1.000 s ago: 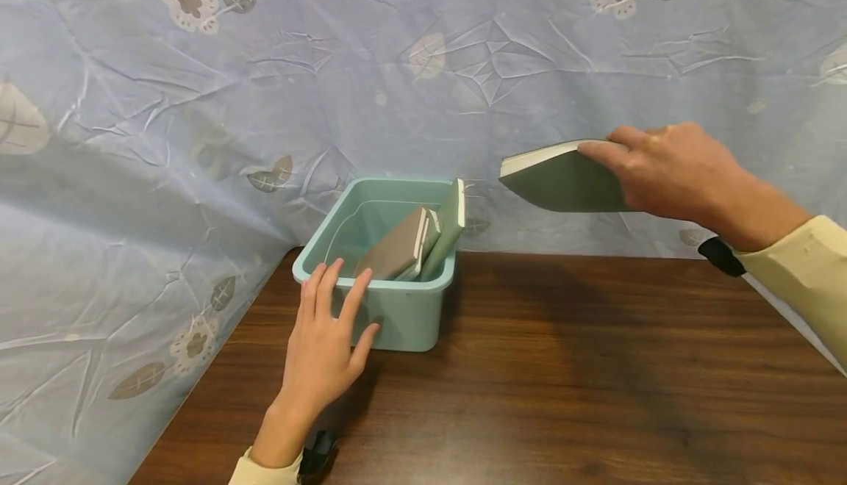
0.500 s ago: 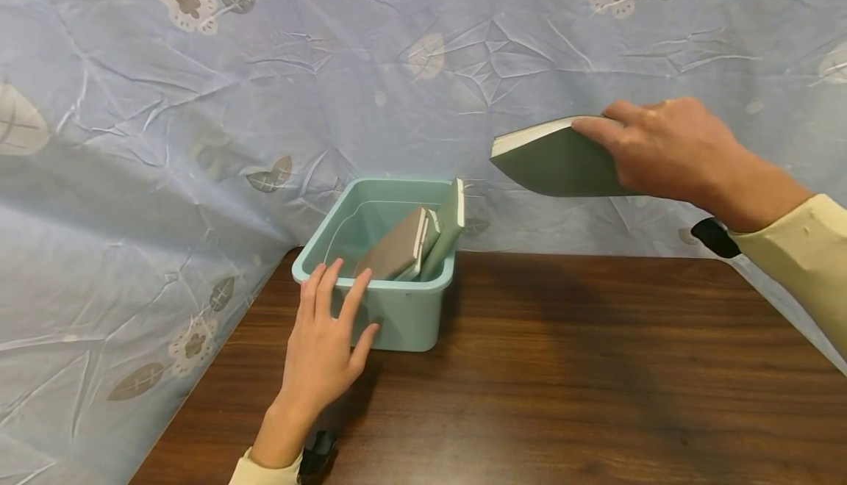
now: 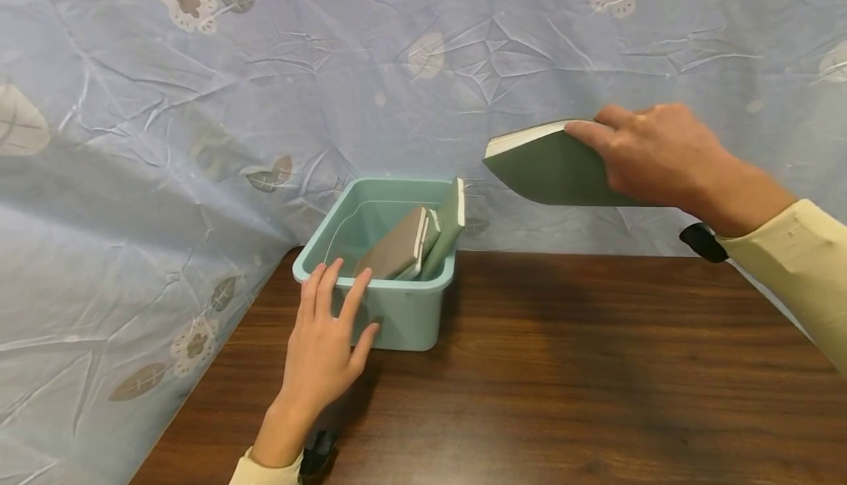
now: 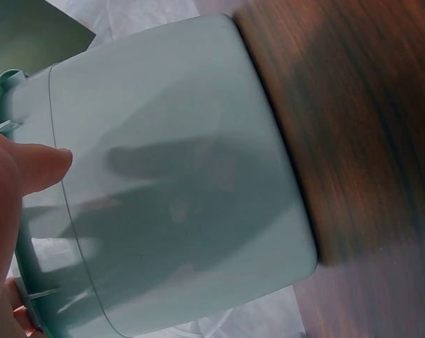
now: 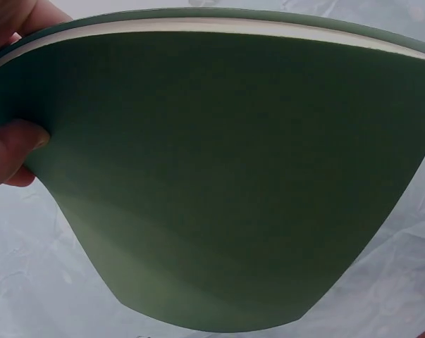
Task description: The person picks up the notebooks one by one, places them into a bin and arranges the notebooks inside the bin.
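Note:
My right hand (image 3: 662, 151) grips a green soft-cover notebook (image 3: 552, 165) by one end, up in the air to the right of a light teal plastic bin (image 3: 404, 316). The notebook bows along its length, its white page edges facing up; the right wrist view shows its green cover (image 5: 226, 176) with the thumb pressed on it. My left hand (image 3: 320, 353) rests on the bin's near rim, fingers spread and fairly straight over it. In the left wrist view the thumb (image 4: 46, 165) lies along the bin's outer wall (image 4: 184, 183).
Inside the bin, a brown notebook (image 3: 393, 246) and green notebooks (image 3: 446, 231) lean toward its right side, one poking above the rim. The bin stands on a dark wooden table (image 3: 562, 367). A pale floral cloth (image 3: 370, 51) hangs behind and at the left.
My right hand, still holding the green notebook, has moved up and slightly left, then dipped a little. My left hand and the bin have stayed in place.

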`<state>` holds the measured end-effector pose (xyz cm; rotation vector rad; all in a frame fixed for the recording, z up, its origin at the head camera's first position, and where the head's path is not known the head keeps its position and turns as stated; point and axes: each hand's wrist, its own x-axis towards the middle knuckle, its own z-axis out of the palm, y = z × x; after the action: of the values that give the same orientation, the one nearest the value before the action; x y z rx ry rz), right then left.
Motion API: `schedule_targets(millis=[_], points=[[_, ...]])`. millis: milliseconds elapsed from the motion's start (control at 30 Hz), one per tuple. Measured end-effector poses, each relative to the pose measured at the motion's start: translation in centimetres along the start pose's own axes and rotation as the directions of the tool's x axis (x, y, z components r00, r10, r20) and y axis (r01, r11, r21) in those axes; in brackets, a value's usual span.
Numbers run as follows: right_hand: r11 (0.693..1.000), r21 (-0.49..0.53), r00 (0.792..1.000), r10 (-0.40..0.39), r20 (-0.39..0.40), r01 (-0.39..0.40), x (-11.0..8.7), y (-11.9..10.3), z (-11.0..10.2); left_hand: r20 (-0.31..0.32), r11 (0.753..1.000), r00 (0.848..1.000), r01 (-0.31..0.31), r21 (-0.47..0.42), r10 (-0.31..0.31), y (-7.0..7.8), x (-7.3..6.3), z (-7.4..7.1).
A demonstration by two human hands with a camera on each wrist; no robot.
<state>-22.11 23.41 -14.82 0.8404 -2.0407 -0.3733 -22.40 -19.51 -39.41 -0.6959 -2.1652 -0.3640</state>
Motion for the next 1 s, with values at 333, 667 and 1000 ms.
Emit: schedule_targets(millis=[333, 667, 1000], points=[[1.0, -0.01, 0.997, 0.016, -0.07, -0.017, 0.8, -1.1, 0.8, -0.002, 1.0, 1.0, -0.007, 0.013, 0.007, 0.1, 0.1, 0.0], [1.0, 0.007, 0.996, 0.001, -0.091, -0.001, 3.0, -2.6, 1.0, 0.033, 1.0, 0.999, 0.01, 0.009, -0.01, 0.0, 0.1, -0.1], [0.999, -0.023, 0.991, -0.05, -0.128, 0.048, 6.1, -4.5, 0.8, -0.03, 1.0, 0.999, -0.011, -0.007, 0.011, 0.0, 0.1, 0.0]])
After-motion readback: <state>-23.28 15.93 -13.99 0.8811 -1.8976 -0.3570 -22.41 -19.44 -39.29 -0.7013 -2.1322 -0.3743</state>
